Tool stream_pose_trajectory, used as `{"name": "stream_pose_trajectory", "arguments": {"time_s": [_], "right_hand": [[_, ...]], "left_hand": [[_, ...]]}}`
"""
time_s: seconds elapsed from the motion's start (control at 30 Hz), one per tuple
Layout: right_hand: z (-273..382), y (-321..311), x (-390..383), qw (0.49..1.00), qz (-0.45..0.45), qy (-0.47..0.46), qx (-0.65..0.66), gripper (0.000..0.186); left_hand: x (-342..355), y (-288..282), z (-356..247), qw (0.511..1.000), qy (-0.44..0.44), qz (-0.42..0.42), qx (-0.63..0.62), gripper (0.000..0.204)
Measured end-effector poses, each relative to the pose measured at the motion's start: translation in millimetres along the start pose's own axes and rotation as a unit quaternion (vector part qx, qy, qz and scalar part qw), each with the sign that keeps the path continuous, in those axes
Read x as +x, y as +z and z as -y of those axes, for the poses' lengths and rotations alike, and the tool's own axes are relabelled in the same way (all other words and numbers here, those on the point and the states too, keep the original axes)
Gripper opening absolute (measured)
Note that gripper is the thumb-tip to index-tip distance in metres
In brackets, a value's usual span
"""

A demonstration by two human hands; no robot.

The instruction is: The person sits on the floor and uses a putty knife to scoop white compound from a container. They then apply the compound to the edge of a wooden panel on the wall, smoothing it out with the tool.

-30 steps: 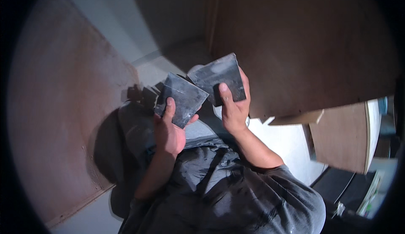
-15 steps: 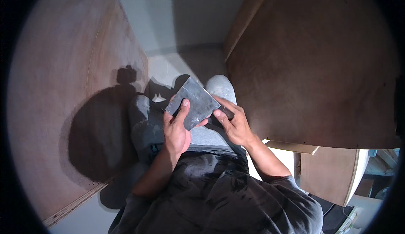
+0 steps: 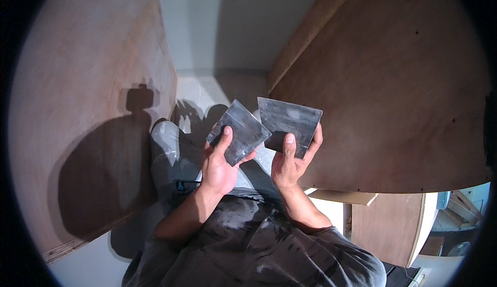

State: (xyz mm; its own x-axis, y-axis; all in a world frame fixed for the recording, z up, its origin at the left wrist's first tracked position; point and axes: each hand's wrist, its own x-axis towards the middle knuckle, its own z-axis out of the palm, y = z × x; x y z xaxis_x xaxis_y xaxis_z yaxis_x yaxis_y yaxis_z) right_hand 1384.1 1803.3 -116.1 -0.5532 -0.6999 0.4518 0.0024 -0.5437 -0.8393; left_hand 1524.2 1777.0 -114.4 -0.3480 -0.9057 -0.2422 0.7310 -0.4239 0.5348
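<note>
My left hand [image 3: 218,169] grips a dark grey, flat, roughly square plate [image 3: 246,132] with scuffs and pale smears. Its thumb lies across the plate's face, and the fingers wrap underneath. A second dark plate [image 3: 296,117], wider at its far edge and streaked with pale marks, is in my right hand [image 3: 289,169]. There the thumb presses on the face near the lower edge while the fingers support the back and right side. The plates lie side by side above my lap, faces up, their near corners close together; I cannot tell whether they touch.
A wooden panel [image 3: 103,69] rises at my left, and a larger brown panel [image 3: 383,90] at my right. Beyond my shoes is a pale wall [image 3: 248,23]. A wooden box-like piece [image 3: 385,225] stands at lower right, with loose wood pieces [image 3: 463,206] farther out.
My right hand has turned and moved apart from the left plate, bringing the second plate's face into full view. The left hand still holds its plate in nearly the same place.
</note>
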Motion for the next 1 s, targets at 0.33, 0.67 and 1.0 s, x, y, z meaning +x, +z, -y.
{"name": "stream_pose_trajectory", "arguments": {"time_s": [0.33, 0.67, 1.0], "right_hand": [[20, -19, -2, 0.93, 0.278, 0.059, -0.234, 0.044], [10, -25, -9, 0.968, 0.189, -0.091, -0.138, 0.044], [15, -42, 47, 0.917, 0.023, 0.259, 0.303, 0.036]], "left_hand": [[-3, 7, -9, 0.995, 0.066, -0.06, 0.035, 0.035], [-10, 22, 4, 0.997, 0.031, -0.071, -0.001, 0.027], [-19, 7, -9, 0.984, -0.146, 0.015, -0.101, 0.026]]}}
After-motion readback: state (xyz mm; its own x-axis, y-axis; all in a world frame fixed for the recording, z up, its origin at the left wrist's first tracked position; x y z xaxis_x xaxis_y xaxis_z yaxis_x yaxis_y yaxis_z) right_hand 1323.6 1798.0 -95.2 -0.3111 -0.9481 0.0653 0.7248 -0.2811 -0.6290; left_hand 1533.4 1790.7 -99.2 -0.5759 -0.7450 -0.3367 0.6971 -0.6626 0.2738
